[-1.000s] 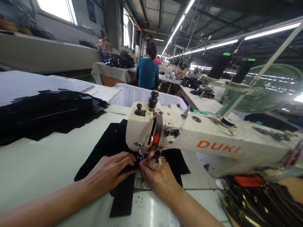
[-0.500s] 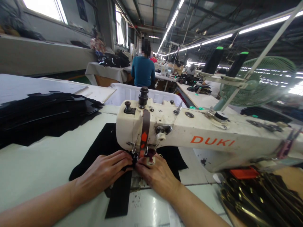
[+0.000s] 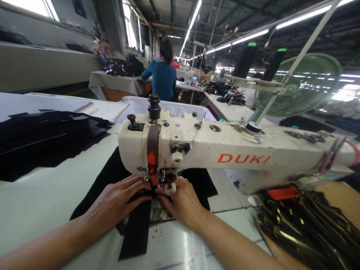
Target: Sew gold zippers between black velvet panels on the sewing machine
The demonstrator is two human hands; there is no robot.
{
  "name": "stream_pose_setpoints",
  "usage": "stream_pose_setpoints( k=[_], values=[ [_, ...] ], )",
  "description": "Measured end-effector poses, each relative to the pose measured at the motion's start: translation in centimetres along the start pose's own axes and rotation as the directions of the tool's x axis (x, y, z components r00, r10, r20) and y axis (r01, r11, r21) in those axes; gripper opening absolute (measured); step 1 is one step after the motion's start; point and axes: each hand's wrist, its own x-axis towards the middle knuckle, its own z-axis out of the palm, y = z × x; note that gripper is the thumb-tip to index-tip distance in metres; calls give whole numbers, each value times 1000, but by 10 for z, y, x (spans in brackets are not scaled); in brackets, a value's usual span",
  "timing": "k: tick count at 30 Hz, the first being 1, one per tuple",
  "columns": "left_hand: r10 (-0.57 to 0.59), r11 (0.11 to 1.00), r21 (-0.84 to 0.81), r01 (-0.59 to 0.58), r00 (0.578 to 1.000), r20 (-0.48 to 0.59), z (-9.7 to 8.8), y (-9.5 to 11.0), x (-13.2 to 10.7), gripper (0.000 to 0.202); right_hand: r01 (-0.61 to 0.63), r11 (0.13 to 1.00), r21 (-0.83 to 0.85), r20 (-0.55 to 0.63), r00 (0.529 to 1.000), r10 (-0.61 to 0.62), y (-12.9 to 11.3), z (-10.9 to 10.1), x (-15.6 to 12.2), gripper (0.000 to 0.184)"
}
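Note:
A cream sewing machine (image 3: 197,150) marked DUKI stands on the pale table (image 3: 42,195). A black fabric piece (image 3: 107,180) lies under its needle. My left hand (image 3: 112,204) lies flat on the fabric, fingers stretched toward the presser foot. My right hand (image 3: 181,202) presses the fabric right at the needle; its fingertips are hidden under the machine head.
A stack of black cut pieces (image 3: 47,135) lies at the left. Dark zippers with gold teeth (image 3: 303,225) are heaped at the lower right. A white bin (image 3: 168,107) sits behind the machine, a green fan (image 3: 300,86) to the right. A person in a teal top (image 3: 161,78) works farther back.
Both hands stay at the needle on the black fabric. The view has swung right, so the machine and hands sit further left in the picture.

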Motion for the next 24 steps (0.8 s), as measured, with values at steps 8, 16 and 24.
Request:
stream_pose_setpoints(
  k=[8,16,24],
  values=[
    [-67,998,-21,67,998,-11,2,0,0,37,70,993,-99,39,997,-67,0,-4,1,13],
    [-19,999,-45,19,1000,7,1,-1,-3,28,310,932,-188,142,948,-286,3,-15,6,10],
    [131,989,-67,-131,991,0,-1,1,3,21,321,931,-172,79,947,-312,6,-10,5,12]
  ],
)
